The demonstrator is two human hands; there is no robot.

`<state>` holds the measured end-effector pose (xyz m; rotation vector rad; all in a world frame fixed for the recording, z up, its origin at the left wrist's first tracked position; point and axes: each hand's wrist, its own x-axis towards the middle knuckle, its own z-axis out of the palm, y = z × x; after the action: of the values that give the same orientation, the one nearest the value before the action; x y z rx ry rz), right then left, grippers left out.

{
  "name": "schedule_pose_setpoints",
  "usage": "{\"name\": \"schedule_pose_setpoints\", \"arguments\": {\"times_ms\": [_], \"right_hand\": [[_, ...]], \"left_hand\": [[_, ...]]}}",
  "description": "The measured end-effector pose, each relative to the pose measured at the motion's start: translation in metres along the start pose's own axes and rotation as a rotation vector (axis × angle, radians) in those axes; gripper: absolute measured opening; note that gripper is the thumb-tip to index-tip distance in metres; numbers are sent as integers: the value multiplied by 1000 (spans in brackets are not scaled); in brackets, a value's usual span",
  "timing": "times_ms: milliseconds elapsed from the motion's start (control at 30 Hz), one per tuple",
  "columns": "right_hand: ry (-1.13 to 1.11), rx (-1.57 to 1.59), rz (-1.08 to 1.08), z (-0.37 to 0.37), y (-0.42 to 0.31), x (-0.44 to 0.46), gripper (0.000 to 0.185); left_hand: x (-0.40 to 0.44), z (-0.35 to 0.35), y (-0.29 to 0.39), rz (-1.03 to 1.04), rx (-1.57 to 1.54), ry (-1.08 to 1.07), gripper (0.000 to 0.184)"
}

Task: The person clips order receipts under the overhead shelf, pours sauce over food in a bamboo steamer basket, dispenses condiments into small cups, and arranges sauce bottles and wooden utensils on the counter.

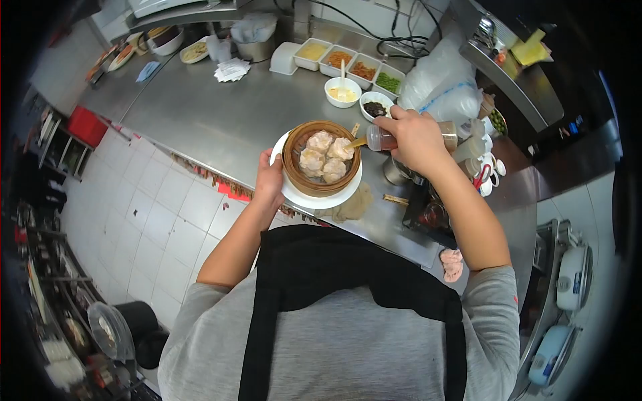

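My left hand [269, 179] grips the left edge of a white plate [346, 194], thumb near the rim. On that plate sits a round bamboo steamer [290, 167] with several pale dumplings [319, 142] inside. My right hand [420, 142] is wrapped around a clear squeeze bottle [381, 138] of brown sauce, tipped sideways. Its amber nozzle reaches over the steamer's right rim, close to the right-hand dumpling. Whether sauce is flowing out, I cannot make out. A small white bowl of dark food [376, 105] stands just beyond my right hand.
Along the counter's back are white tubs of chopped toppings [363, 69] and a white bowl with a spoon [343, 93]. Clear plastic bags [445, 83] and more bottles [471, 148] stand at right. A beige cloth [354, 204] lies at the front edge near the plate.
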<state>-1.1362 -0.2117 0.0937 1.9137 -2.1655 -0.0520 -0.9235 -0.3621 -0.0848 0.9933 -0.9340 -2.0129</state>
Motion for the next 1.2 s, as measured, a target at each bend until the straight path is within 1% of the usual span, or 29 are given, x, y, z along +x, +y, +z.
{"name": "schedule_pose_setpoints", "arguments": {"times_ms": [33, 133, 200, 233, 267, 300, 367, 400, 433, 467, 500, 533, 567, 600, 633, 700, 767, 867, 900, 933, 967, 1000, 1033, 1100, 1167, 1200], "right_hand": [[-9, 44, 31, 1, 4, -1, 54], [64, 674, 203, -3, 36, -12, 58], [220, 957, 335, 10, 69, -30, 58], [307, 1097, 391, 7, 73, -38, 59], [369, 1091, 479, -2, 77, -50, 55], [451, 1121, 489, 7, 89, -59, 56], [601, 987, 588, 21, 101, -75, 57], [618, 946, 676, 26, 99, -80, 62], [670, 739, 734, 36, 98, -84, 65], [601, 628, 873, 44, 95, -86, 68], [538, 460, 944, 52, 92, -87, 67], [578, 418, 964, 67, 91, -88, 69], [502, 414, 1073, 81, 91, -88, 76], [591, 296, 1011, 112, 100, -94, 76], [579, 312, 1086, 116, 93, -94, 75], [485, 491, 1191, 128, 93, -99, 72], [589, 409, 1063, 123, 87, -103, 63], [788, 252, 905, 71, 53, -111, 55], [870, 776, 897, 61, 37, -116, 54], [916, 1306, 845, 55, 20, -126, 55], [857, 1490, 841, 51, 5, -141, 56], [880, 1474, 739, 44, -15, -152, 57], [881, 1513, 747, 45, -24, -161, 58], [885, 1205, 630, 41, -32, -178, 61], [947, 1326, 806, 48, -31, -201, 60], [985, 1334, 835, 43, -26, -215, 54]], "left_hand": [[1, 5, 5, -14, -17, -22, 22], [6, 25, 19, -59, -74, -87, 24], [9, 41, 31, -51, -85, -145, 26], [12, 47, 34, -46, -93, -169, 27], [18, 50, 36, -32, -108, -202, 27], [16, 56, 41, -39, -82, -216, 24], [6, 64, 60, -26, -30, -248, 21], [5, 64, 62, -8, -61, -302, 23], [10, 61, 61, 9, -22, -325, 24], [12, 58, 60, 14, -16, -330, 26], [13, 54, 59, -5, -6, -320, 27], [13, 51, 57, -13, -3, -320, 26], [12, 47, 55, -21, -20, -353, 24], [8, 46, 55, -42, -6, -356, 22], [10, 43, 49, -52, -21, -374, 20], [2, 47, 51, -98, 33, -354, 19], [-3, 52, 48, -128, 17, -398, 19], [-15, 71, 46, -187, 5, -462, 20], [-24, 81, 47, -210, -11, -486, 21], [-35, 93, 50, -236, -26, -511, 22], [-43, 104, 50, -262, -41, -534, 22], [-49, 113, 46, -276, -51, -597, 30], [-57, 124, 42, -290, -46, -633, 32], [-79, 149, 34, -323, -29, -699, 37], [-100, 172, 20, -352, 5, -798, 40], [-111, 185, 13, -322, 40, -805, 40]]}}
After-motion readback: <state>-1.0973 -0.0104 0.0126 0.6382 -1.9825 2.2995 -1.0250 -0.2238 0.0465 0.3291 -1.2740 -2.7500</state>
